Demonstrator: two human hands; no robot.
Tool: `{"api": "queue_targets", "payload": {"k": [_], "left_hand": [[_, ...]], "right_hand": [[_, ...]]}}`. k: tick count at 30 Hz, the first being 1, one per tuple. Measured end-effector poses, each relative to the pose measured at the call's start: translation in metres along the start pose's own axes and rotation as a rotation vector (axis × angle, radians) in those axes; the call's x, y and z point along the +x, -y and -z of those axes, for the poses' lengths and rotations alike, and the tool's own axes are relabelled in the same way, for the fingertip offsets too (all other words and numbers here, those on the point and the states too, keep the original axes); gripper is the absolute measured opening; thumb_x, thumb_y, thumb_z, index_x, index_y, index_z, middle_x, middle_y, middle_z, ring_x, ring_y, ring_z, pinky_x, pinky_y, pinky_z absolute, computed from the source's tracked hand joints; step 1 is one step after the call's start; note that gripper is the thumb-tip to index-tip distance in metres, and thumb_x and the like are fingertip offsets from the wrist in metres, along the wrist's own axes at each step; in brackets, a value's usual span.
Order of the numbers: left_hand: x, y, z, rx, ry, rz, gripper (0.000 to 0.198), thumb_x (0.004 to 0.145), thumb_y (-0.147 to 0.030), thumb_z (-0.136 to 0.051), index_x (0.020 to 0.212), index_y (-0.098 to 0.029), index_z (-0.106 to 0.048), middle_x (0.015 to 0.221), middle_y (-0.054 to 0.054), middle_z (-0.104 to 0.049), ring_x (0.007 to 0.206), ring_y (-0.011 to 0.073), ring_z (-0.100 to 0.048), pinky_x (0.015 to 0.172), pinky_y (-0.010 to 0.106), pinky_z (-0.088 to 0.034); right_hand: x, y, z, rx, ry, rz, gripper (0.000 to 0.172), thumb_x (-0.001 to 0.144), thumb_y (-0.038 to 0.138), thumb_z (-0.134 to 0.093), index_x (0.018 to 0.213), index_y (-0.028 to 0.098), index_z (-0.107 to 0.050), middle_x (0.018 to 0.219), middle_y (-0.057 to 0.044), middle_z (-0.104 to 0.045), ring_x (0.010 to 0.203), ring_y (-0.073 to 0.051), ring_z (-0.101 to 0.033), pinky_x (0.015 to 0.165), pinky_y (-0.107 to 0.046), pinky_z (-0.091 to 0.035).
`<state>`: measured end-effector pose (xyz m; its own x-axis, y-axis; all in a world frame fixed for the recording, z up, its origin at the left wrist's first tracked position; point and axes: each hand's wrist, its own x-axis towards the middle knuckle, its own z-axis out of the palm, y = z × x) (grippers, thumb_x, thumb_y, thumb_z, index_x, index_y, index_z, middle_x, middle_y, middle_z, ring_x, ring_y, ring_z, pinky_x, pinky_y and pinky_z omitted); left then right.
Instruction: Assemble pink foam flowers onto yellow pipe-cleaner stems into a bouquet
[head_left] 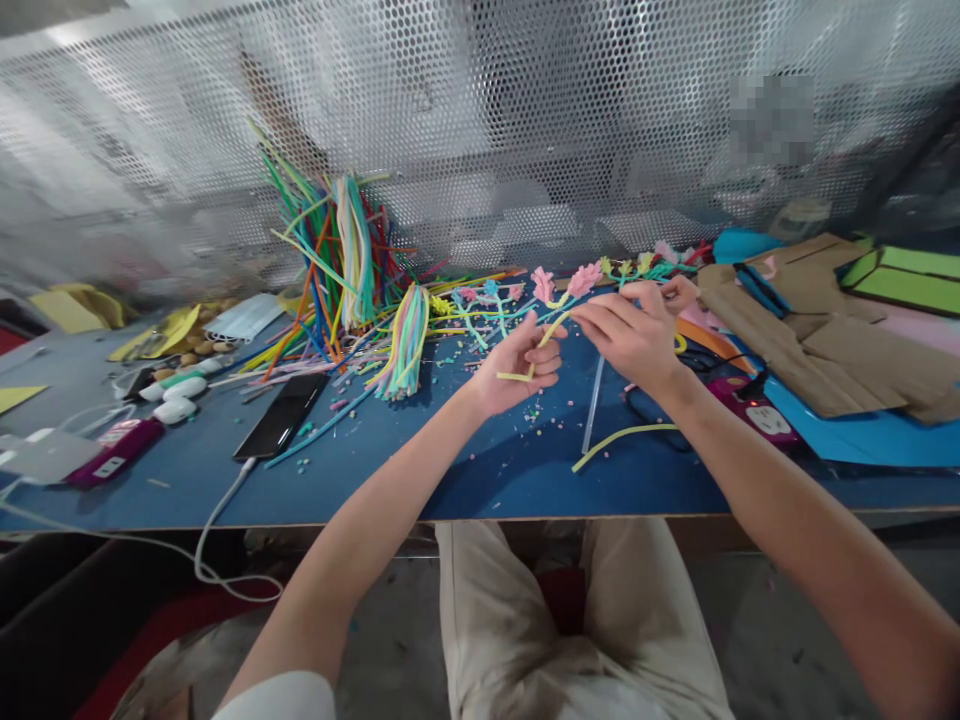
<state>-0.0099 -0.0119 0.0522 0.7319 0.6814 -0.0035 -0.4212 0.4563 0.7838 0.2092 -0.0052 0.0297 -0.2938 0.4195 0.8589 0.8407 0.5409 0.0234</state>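
Observation:
A yellow pipe cleaner (553,328) with a bent lower end runs through my left hand (521,365), whose fingers are curled around it. My right hand (630,325) is beside it to the right, fingers pinched at the upper end of the same pipe cleaner. Just beyond the hands are pink fluffy pipe-cleaner flowers (583,280); whether they join the held piece, I cannot tell. Below my right hand a loose yellow pipe cleaner (622,437) lies on the blue table (480,470), near a thin clear stick (593,405).
Left of my hands stand bundles of coloured pipe cleaners (352,250), with a black phone (281,418) on a white cable. A purple power strip (765,415) and brown paper (832,340) lie to the right. Small coloured scraps dot the table. A perforated metal screen (480,130) rises behind.

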Motion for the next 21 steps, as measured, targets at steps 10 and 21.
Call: {"api": "queue_targets", "payload": {"k": [10,21], "left_hand": [[0.007,0.012,0.008,0.327,-0.107,-0.132,0.028,0.098,-0.045,-0.063,0.094,-0.017,-0.065,0.059,-0.009,-0.018,0.047,0.0072,-0.019,0.047,0.02,-0.024],[0.016,0.032,0.014,0.798,-0.241,-0.23,0.053,0.094,-0.066,-0.057,0.088,-0.014,-0.07,0.052,-0.008,-0.027,0.045,0.0072,-0.023,0.047,0.024,-0.019]], "right_hand": [[0.003,0.018,-0.008,0.086,-0.089,-0.365,0.032,0.101,0.046,-0.053,0.092,0.026,-0.076,0.088,-0.003,-0.077,0.1,-0.027,-0.06,0.104,-0.052,-0.028],[0.002,0.026,-0.016,0.319,-0.151,-0.587,0.025,0.093,0.042,-0.063,0.089,0.022,-0.079,0.078,-0.005,-0.074,0.085,-0.024,-0.06,0.086,-0.04,-0.044]]}}
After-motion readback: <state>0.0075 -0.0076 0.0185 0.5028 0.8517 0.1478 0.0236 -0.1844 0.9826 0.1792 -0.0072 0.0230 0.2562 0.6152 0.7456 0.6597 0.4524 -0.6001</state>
